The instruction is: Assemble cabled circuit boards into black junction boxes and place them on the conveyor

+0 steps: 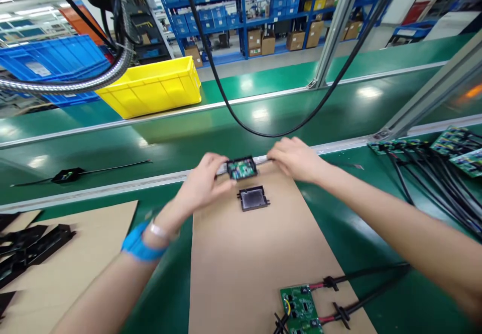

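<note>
A black plastic housing (254,165) with a green circuit board (243,169) inside is held slightly above the cardboard, near its far end. My left hand (203,181) is closed around the housing's left end, where a cable comes out; the exact grip is blurred. Pinched in the fingers of my right hand (295,158) is the dark cable (264,161) leaving the right side. Just below, an open black plastic cover (253,198) lies on the cardboard sheet (248,253), apart from both hands.
Green boards with red and black cables (301,306) lie at the near edge. Black plastic parts (33,248) rest on cardboard at left; wired boards (399,147) sit at right. A finished-looking black unit (68,175) lies beyond the rail. A black cable (263,134) hangs ahead, near a yellow bin (154,88).
</note>
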Motion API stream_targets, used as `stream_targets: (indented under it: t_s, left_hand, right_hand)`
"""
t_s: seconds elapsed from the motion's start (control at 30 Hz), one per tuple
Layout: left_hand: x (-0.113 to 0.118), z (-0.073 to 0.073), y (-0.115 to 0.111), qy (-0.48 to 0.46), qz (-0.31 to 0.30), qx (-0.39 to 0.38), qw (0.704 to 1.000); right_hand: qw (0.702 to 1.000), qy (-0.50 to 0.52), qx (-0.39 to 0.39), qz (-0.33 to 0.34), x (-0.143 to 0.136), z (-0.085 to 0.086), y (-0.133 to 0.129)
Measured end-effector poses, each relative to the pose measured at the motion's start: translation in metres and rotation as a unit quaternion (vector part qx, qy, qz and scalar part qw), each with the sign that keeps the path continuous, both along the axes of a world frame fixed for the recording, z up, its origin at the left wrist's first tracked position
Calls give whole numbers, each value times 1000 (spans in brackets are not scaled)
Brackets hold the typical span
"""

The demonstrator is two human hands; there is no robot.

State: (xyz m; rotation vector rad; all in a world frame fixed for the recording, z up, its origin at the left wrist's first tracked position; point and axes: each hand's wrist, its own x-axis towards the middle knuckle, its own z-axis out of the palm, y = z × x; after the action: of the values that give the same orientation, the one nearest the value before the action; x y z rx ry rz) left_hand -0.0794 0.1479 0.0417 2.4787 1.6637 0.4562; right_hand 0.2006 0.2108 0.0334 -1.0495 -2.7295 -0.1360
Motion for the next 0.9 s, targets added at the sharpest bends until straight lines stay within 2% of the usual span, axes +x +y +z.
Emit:
stream_targets:
  t_s: [0.07, 0.1, 0.13, 0.2, 0.27, 0.33, 0.4, 0.47, 0.53, 0.6, 0.7, 0.8, 0.9]
  left_hand:
    - [-2, 0, 53, 14, 11, -1, 1000]
    - [-2, -3, 71, 18, 18, -2, 1000]
    - [-1, -8, 84, 18, 25, 0, 1000]
    - [3, -20, 86, 13, 33, 10, 999]
    - [9, -30, 63, 0, 16, 15, 1000]
    - [17, -38, 28, -15, -34, 2, 999]
    - [26, -44, -8, -34, -93, -26, 995]
    - [34, -50, -37, -65, -113, -38, 991]
    - [40, -54, -63, -83, -102, -38, 991]
    - [44, -52, -88, -94, -91, -36, 991]
    - [53, -36, -126, -151, -85, -42, 984]
    - [68, -14, -155, -226, -72, -164, 957]
    - [82, -3, -164, -204, -18, -271, 941]
  right_hand:
    - [999, 2, 8, -46, -5, 9, 34]
    - [998, 6, 7, -64, -6, 10, 44]
    - [997, 8, 3, -77, -6, 9, 47]
    - [996, 11, -18, -82, -2, 4, 34]
    - [997, 10, -54, -50, 7, 0, -1]
    - [993, 17, -119, 6, 18, 1, -50]
    - [961, 53, -265, 64, 28, 6, -100]
    - [925, 48, -371, 62, 36, 8, -141]
    - [911, 32, -409, 47, 39, 6, -168]
    - [910, 39, -412, 43, 38, 1, -181]
    - [906, 98, -409, 36, 34, -6, -184]
    - [906, 163, -391, 18, 30, -5, -178]
    - [901, 195, -387, -7, 26, 0, -171]
